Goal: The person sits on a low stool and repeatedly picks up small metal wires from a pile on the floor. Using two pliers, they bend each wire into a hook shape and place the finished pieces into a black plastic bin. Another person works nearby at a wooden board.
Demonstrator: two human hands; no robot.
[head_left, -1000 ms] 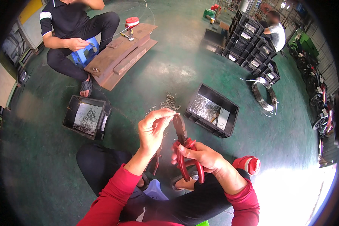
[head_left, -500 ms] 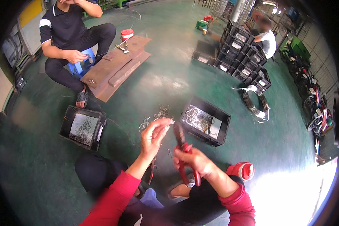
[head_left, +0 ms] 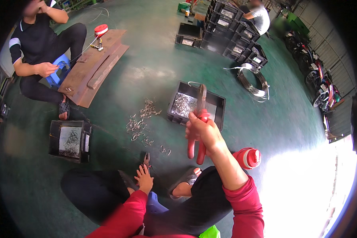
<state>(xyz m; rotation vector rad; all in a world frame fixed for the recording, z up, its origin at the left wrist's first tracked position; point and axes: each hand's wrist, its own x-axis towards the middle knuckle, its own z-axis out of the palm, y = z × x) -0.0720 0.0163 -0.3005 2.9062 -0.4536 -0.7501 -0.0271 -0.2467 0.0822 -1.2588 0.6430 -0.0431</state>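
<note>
My right hand [head_left: 205,133] is wrapped around the red handles of a pair of pliers [head_left: 202,114]. Their dark jaws point up over a black crate [head_left: 223,109] of small metal pieces, and a thin curved wire [head_left: 193,83] shows at the jaw tip. Low between my knees, my left hand [head_left: 145,181] has its fingers spread at a second pair of pliers [head_left: 146,159] on the floor. The hand partly hides that tool; whether it touches it I cannot tell. Several bent wire hooks [head_left: 135,125] lie loose on the green floor just beyond.
Another black crate [head_left: 86,148] stands at left. A seated person [head_left: 39,43] works beside a rusty steel beam [head_left: 101,65]. A wire coil [head_left: 252,81], stacked crates [head_left: 226,29] and a second person [head_left: 260,20] are at far right; a red-and-white jug [head_left: 248,158] stands near my right knee.
My left hand has dropped from beside the pliers' jaws to the floor pliers, and its fingers have opened. My right hand has lifted its pliers forward over the crate. The view has shifted.
</note>
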